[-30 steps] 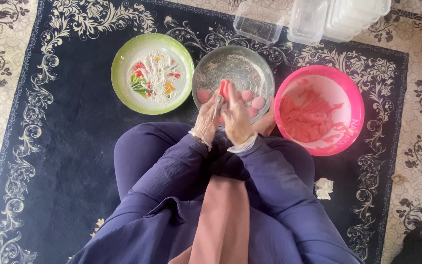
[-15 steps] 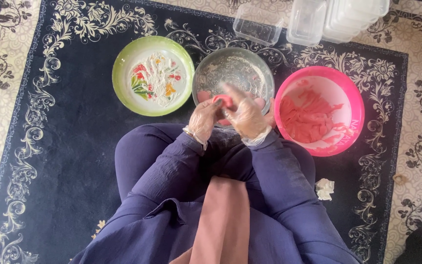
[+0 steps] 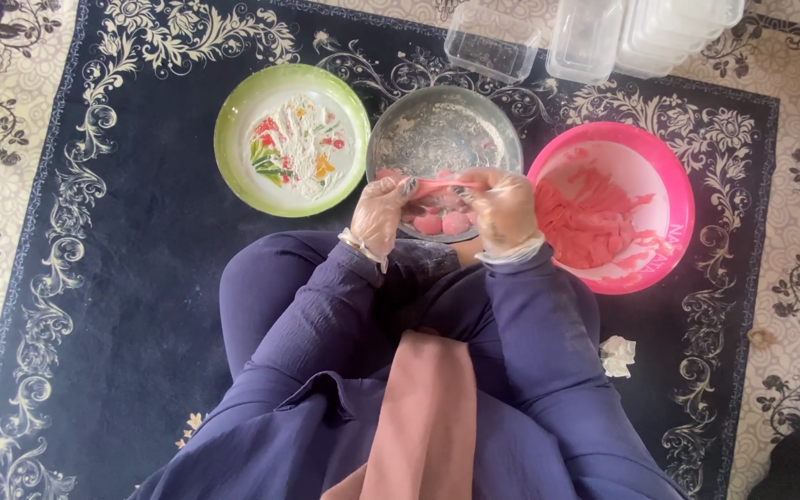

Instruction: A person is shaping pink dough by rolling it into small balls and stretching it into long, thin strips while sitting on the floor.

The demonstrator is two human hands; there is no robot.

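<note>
My left hand [image 3: 379,215] and my right hand [image 3: 504,209], both in thin clear gloves, hold a thin pink strip of dough [image 3: 437,186] stretched between their fingertips. The strip hangs over the near side of a metal bowl [image 3: 437,125] dusted with flour. A few small pink dough balls [image 3: 443,223] lie in that bowl just under my hands. A pink bowl [image 3: 670,199] with a mass of pink dough [image 3: 585,227] stands to the right of my right hand.
A green-rimmed plate [image 3: 233,111] with flour and a floral print sits to the left. Clear plastic containers [image 3: 594,37] are stacked at the back. A crumpled white tissue [image 3: 618,356] lies by my right knee. Everything rests on a dark patterned rug [image 3: 94,306].
My palms were pressed together upright around the dough. They have since lowered and parted, and the dough is now drawn out sideways into a strip between both hands.
</note>
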